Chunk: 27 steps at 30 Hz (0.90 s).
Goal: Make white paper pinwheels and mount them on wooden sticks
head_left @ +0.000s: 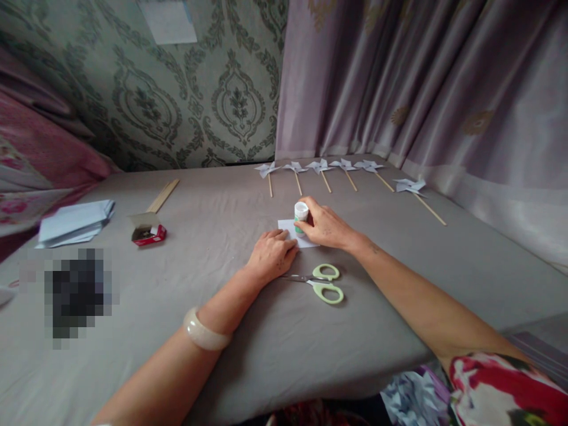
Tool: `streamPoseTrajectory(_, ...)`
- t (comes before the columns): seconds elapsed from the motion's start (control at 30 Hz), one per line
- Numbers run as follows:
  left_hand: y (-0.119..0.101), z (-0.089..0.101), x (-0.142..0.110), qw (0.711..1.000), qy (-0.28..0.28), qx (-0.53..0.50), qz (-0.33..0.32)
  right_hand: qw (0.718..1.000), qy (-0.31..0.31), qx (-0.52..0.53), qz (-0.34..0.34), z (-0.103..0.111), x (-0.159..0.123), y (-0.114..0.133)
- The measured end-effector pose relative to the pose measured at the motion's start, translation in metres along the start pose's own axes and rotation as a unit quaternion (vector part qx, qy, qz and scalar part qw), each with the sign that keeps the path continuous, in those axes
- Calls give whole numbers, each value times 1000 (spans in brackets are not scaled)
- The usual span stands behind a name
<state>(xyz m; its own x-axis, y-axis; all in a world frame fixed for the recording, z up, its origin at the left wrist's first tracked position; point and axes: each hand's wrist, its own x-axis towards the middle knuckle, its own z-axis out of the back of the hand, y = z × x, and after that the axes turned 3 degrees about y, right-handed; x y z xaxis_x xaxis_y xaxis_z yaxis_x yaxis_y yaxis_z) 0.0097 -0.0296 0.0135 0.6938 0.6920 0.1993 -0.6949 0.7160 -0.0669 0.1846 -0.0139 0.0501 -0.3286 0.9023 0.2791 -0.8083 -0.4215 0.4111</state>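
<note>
My right hand (326, 225) is wrapped round a white and green glue stick (300, 211), held upright over a small white sheet of paper (286, 225). Whether its lower end touches the sheet is hard to see. My left hand (271, 254) lies flat with its fingertips at the paper's left and near edge. A pair of scissors with pale green handles (327, 284) rests just in front of the paper, its blade tips partly hidden by my left hand.
Several paper pinwheels (320, 167) on sticks lie along the back. Leftward are a small open red box (149, 235), wooden sticks (164, 195) and a stack of paper (75, 222). A blurred patch covers something farther left. Crumpled paper (415, 399) sits below the near edge.
</note>
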Motion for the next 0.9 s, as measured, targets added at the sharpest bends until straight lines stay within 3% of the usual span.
streamPoseTrajectory(0.37, 2, -2, -1, 1000, -13, -4, -8, 999, -29, 21, -14, -8, 10, -6)
streamPoseTrajectory(0.67, 2, -1, 0, 1000, -6, 4, -12, 1000, -10, 19, 6, -4, 3, 3)
streamPoseTrajectory(0.9, 3, -2, -1, 1000, -9, 2, -14, 999, -37, 29, -27, -9, 10, -4)
